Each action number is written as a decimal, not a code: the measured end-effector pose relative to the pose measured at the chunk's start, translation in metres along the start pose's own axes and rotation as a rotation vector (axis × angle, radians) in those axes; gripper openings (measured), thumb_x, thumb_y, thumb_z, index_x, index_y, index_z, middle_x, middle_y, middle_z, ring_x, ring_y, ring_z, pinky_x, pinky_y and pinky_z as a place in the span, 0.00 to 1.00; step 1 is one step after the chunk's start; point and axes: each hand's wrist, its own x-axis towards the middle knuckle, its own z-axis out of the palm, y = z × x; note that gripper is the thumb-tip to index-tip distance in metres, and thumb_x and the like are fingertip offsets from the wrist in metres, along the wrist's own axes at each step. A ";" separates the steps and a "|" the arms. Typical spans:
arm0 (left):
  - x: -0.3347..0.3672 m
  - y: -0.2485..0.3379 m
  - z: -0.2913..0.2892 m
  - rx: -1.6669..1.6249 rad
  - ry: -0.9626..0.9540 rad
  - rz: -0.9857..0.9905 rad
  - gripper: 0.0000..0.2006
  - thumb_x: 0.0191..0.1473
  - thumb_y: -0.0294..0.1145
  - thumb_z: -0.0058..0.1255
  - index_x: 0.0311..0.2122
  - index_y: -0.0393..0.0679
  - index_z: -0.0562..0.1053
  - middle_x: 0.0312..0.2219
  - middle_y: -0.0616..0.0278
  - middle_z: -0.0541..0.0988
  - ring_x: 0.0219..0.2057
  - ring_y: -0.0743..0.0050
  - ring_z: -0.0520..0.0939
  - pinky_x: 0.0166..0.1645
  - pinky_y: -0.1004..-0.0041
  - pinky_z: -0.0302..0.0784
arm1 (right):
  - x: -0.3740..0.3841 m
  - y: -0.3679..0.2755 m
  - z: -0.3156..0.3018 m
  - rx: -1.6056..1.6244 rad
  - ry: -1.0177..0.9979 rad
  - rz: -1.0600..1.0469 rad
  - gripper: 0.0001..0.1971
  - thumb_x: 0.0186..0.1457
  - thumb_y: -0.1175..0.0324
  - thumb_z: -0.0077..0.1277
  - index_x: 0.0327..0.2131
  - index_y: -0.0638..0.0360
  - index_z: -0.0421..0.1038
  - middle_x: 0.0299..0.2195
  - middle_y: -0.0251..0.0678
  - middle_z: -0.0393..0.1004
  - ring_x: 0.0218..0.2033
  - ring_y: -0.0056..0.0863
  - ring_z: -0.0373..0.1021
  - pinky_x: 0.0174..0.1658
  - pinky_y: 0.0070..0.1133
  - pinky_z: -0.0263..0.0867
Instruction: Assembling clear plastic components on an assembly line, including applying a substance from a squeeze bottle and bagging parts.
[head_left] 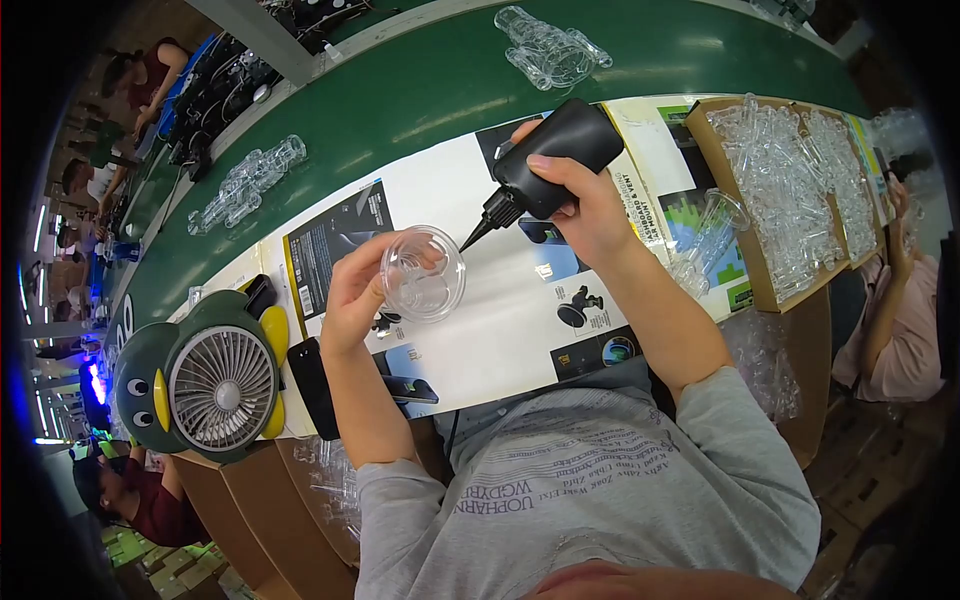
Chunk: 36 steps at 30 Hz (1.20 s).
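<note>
My left hand [357, 290] is closed on a clear round plastic part [424, 274], a shallow cup shape with its circular rim turned to the right. In my right hand [585, 205] is a black squeeze bottle [565, 155] with a pointed nozzle, tipped down to the left. The nozzle tip sits close by the rim of the clear part; whether they touch I cannot tell. Beneath both hands lies a flattened printed cardboard sheet [480, 345] on the green table.
A penguin-shaped fan [222, 390] stands at the left beside a black phone-like object [313, 385]. Clear plastic assemblies lie on the green table [400, 95], at far left and far centre. At right, a cardboard box [712, 150] holds many clear pieces. Other people sit at both sides.
</note>
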 end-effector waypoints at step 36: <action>0.000 -0.007 0.002 -0.348 -0.442 -0.164 0.18 0.57 0.34 0.41 0.43 0.26 0.69 0.29 0.49 0.77 0.28 0.66 0.78 0.34 0.72 0.74 | -0.005 -0.005 0.009 -0.027 -0.154 -0.064 0.16 0.41 0.71 0.51 0.38 0.61 0.66 0.32 0.33 0.68 0.30 0.17 0.67 0.30 0.14 0.66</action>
